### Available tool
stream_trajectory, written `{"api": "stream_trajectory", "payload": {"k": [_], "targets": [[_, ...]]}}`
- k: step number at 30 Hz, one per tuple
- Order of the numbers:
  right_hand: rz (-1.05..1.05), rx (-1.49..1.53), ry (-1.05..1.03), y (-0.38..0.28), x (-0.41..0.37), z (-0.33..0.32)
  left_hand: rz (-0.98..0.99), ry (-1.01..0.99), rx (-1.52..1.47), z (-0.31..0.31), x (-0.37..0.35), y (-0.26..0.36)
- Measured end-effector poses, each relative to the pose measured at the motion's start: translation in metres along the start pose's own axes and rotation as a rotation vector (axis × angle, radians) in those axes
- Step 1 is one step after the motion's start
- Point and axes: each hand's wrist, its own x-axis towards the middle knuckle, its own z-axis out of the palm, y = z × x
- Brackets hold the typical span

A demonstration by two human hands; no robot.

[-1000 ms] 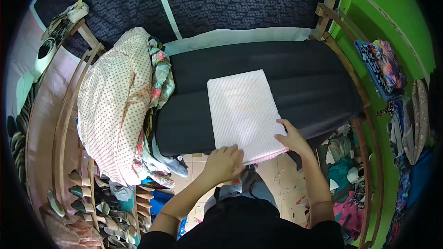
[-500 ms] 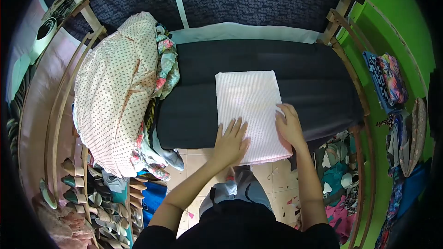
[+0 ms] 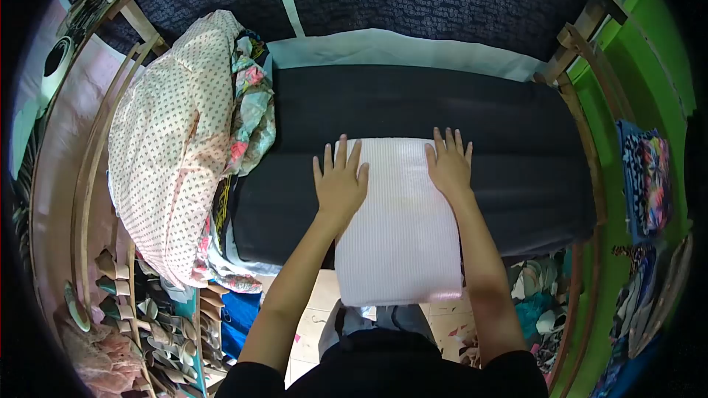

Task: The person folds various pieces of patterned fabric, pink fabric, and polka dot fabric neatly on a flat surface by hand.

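Note:
A folded pale pink, ribbed cloth (image 3: 399, 228) lies flat on the black-covered board (image 3: 531, 155), its near end hanging past the board's front edge. My left hand (image 3: 341, 180) rests palm down on the cloth's far left corner, with fingers spread and partly over the black cover. At the far right corner, my right hand (image 3: 450, 166) lies flat with its fingers apart, touching the cloth's edge. Neither hand grips anything.
A heap of dotted and floral fabric (image 3: 173, 140) covers the board's left end. Shoes (image 3: 166, 335) sit on a rack at lower left. Folded clothes (image 3: 649, 180) are at right by the green wall (image 3: 590, 103). More clothes (image 3: 535, 309) lie below the board.
Both hands have slid from the cloth's near part and right side to its far corners. The cloth appears nearer to me, and the view has shifted a little.

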Motion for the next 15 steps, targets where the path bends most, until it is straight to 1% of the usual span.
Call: {"api": "stream_trajectory", "payload": {"k": [2,3,5,6,9,10,11,13,15], "targets": [[-0.008,-0.034,0.081,0.004,0.003,-0.001,0.027,0.025,0.040,-0.003,0.001,0.007],[-0.087,-0.004,0.072,-0.005,0.001,-0.011,0.048,0.039,0.057,-0.010,0.002,0.015],[-0.324,0.292,-0.138,-0.019,-0.010,-0.023,0.188,-0.130,-0.085,-0.021,0.005,0.032],[-0.321,0.303,-0.232,-0.021,-0.015,-0.024,0.205,-0.157,-0.137,-0.015,0.002,0.035],[-0.031,-0.038,-0.082,0.005,-0.009,-0.012,0.094,-0.079,0.052,-0.007,0.004,0.022],[0.063,-0.111,-0.065,0.015,-0.005,-0.014,0.007,-0.062,0.083,-0.013,0.002,0.019],[0.103,-0.091,-0.001,0.022,-0.007,-0.020,-0.057,-0.053,0.092,-0.016,-0.004,0.018],[0.018,-0.003,0.012,0.013,-0.020,-0.043,-0.058,-0.099,-0.003,-0.033,-0.018,0.032],[-0.215,0.176,-0.076,-0.009,-0.048,-0.061,0.102,-0.243,-0.120,-0.046,-0.037,0.051]]}}
